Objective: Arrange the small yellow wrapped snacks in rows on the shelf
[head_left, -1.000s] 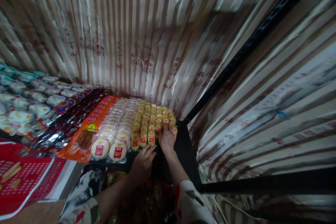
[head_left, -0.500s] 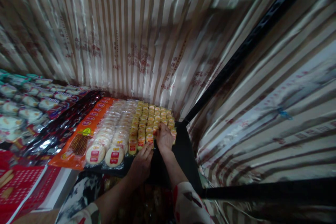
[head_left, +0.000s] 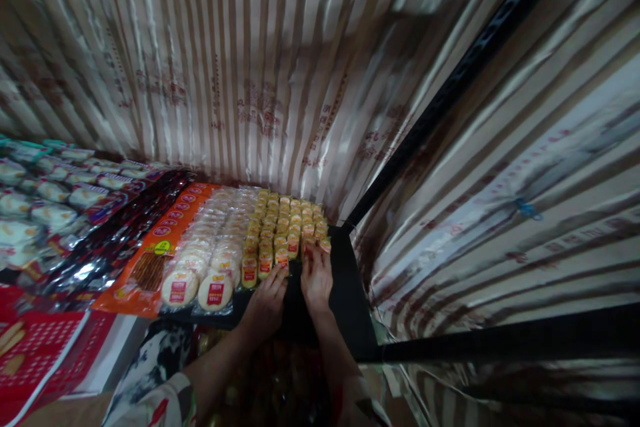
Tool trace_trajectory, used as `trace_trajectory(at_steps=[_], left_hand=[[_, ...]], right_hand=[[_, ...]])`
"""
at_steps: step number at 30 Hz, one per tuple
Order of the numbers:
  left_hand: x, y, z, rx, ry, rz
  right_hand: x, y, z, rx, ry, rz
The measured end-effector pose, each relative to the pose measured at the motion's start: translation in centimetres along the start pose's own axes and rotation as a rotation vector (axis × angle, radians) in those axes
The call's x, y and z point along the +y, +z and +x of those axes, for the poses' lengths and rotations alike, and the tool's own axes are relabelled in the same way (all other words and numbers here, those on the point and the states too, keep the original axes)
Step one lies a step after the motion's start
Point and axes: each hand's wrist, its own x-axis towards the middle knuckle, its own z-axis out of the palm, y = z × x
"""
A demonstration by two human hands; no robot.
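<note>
Small yellow snack packs (head_left: pixel 270 233) with red labels stand in close rows on a black shelf (head_left: pixel 345 280). My left hand (head_left: pixel 267 300) lies at the front of these rows, its stretched fingers touching the lower part of a front pack (head_left: pixel 281 257). To its right, my right hand (head_left: pixel 316 280) has its fingertips closed around a yellow pack (head_left: pixel 325 245) at the front right of the group; the fingers hide much of it. Left of the yellow packs stand two rows of round white crackers (head_left: pixel 215 290) in clear wrappers, also red-labelled.
Orange snack bags (head_left: pixel 155 247), dark shiny bags (head_left: pixel 100 253) and white-and-purple packs (head_left: pixel 55 193) lie farther left. A red package (head_left: pixel 45 347) is at lower left. Striped plastic sheeting (head_left: pixel 270 67) hangs behind. A black post (head_left: pixel 425 127) slants up at the shelf's right corner.
My right hand has shifted right and slightly toward me, uncovering a front pack to its left. My left hand stays at the front row. The view has shifted slightly.
</note>
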Motion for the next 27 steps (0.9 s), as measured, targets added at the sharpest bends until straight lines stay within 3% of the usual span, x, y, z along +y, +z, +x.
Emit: trace_trajectory(at_steps=[7, 16, 27], left_hand=[[0.1, 0.1, -0.1, -0.012, 0.007, 0.103], [0.4, 0.2, 0.1, -0.042, -0.017, 0.161], [0.5, 0.2, 0.3, -0.087, -0.071, 0.143]], right_hand=[[1.8, -0.2, -3.2, -0.109, -0.021, -0.041], [2.1, 2.0, -3.0, -0.058, -0.008, -0.088], [2.3, 2.5, -2.6, -0.063, -0.023, -0.018]])
